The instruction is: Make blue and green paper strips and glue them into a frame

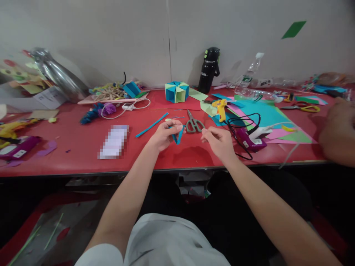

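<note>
My left hand (168,135) pinches a narrow blue paper strip (179,137), bent into a pointed loop that hangs below the fingertips. To its right, my right hand (217,142) is raised over the table with thumb and fingers pressed together. Whether anything small sits in that pinch I cannot make out. Grey-handled scissors (194,123) lie between the two hands, a little farther back. Another blue paper strip (152,125) rests flat to the left of my left hand. Farther back stands a blue and pale-green folded paper ring (176,92).
A yellow glue gun (221,109) and a purple power socket (251,140) with cables lie right of my hands. Coloured paper sheets (262,114) spread behind them. A black bottle (208,70) stands by the wall. Another person's hand (340,133) is at far right.
</note>
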### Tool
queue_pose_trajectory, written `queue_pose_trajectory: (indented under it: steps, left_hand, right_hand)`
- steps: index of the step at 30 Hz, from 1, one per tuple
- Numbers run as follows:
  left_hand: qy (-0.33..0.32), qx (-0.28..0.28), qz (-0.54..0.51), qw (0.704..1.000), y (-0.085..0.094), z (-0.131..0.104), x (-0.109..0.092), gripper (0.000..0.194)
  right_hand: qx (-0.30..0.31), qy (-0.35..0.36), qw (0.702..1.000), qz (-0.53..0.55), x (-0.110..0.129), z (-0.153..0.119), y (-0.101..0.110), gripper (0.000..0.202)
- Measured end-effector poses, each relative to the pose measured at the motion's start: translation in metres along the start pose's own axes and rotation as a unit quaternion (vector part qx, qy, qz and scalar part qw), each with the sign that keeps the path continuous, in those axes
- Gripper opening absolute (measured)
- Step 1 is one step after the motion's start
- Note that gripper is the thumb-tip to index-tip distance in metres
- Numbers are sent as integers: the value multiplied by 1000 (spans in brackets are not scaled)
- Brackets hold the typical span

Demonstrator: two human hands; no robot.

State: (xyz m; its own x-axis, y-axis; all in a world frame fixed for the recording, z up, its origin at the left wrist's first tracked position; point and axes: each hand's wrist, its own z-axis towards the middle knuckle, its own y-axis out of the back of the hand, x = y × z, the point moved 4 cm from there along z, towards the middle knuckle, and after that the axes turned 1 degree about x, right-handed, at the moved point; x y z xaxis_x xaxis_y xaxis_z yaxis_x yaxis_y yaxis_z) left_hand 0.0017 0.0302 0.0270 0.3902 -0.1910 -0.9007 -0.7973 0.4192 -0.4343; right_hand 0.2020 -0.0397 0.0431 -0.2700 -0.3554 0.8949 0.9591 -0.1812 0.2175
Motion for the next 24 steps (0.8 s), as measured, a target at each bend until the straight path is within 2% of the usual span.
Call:
queue_pose_trajectory:
  steps: [2,4,6,8,11,12,14,17,24]
  left_hand:
    - [12,-9,7,1000,0,1,1,37]
    - [27,-11,14,999,-1,1,3,37]
    - [49,-5,29,998,-1,1,5,38]
    - [71,7,54,996,-1,0,7,37]
    - [88,30,82,992,0,0,11,36]
    - [89,38,85,992,0,0,12,36]
    - [90,54,89,990,-1,-1,13,35]
    - [97,81,108,986,-3,-2,14,35]
    - [128,114,125,977,-5,-6,14,38]
  right_hand:
    - [-17,32,999,-30,0,0,0,19]
    - [-27,59,996,-58,-1,0,-1,17]
    - [-10,79,993,-82,-1,0,-3,22]
    - [32,106,990,-83,1,-2,-7,19]
    - [100,136,983,-69,5,-6,-14,60]
    - [118,139,981,-70,5,-7,-16,62]
    - [137,149,977,-72,6,-9,-20,48]
    - [127,163,976,-69,8,-9,-21,19]
    - [130,181,973,-68,14,-11,-21,8]
